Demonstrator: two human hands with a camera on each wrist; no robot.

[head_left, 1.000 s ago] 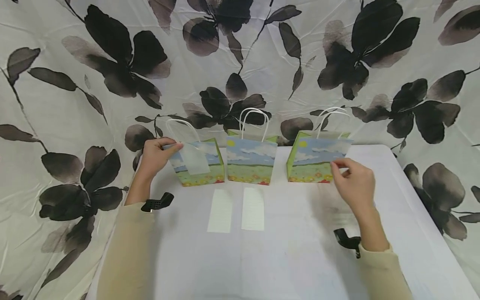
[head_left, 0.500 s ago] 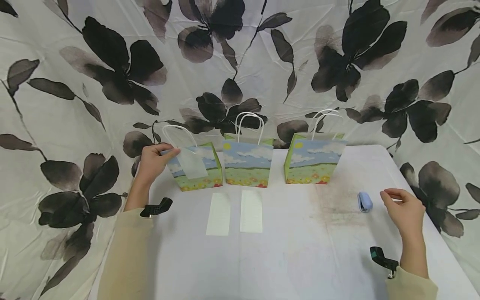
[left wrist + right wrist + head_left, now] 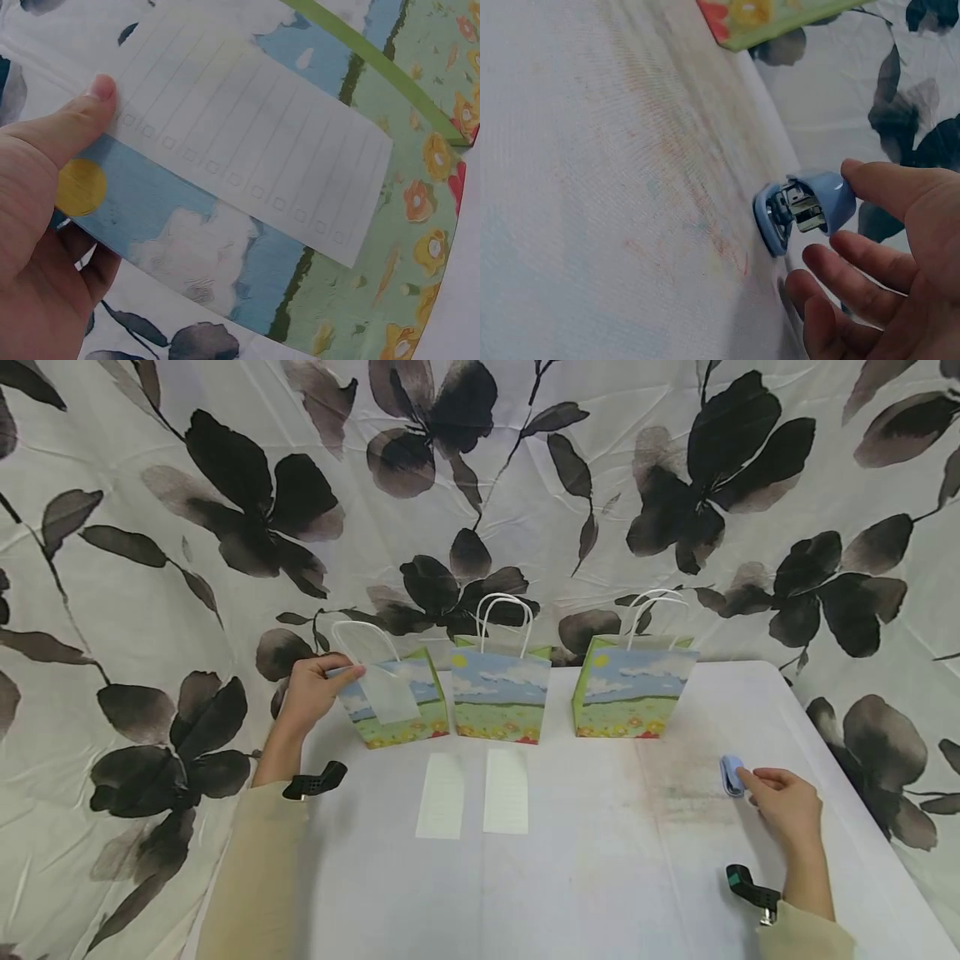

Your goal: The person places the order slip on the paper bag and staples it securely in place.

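My left hand (image 3: 311,689) pinches a lined paper slip (image 3: 255,142) against the upper edge of the left paper gift bag (image 3: 431,714); thumb in front, fingers behind the bag. The slip has a row of small checkboxes and lies slanted over the bag's printed sky and meadow. At the right of the table, my right hand (image 3: 791,810) is at a small blue stapler (image 3: 821,199). The thumb touches its end, while the other fingers are loosely bent beside it, with a narrow gap at the index fingertip. The stapler rests on the table.
Two more matching gift bags, a middle one (image 3: 501,697) and a right one (image 3: 633,693), stand along the table's back edge. Two lined slips, one left (image 3: 440,797) and one right (image 3: 506,793), lie in front. A floral cloth (image 3: 570,518) hangs behind.
My right hand has left the right bag, swung out to the right, then come back left to the stapler, which it had hidden at first. The left hand keeps its hold.
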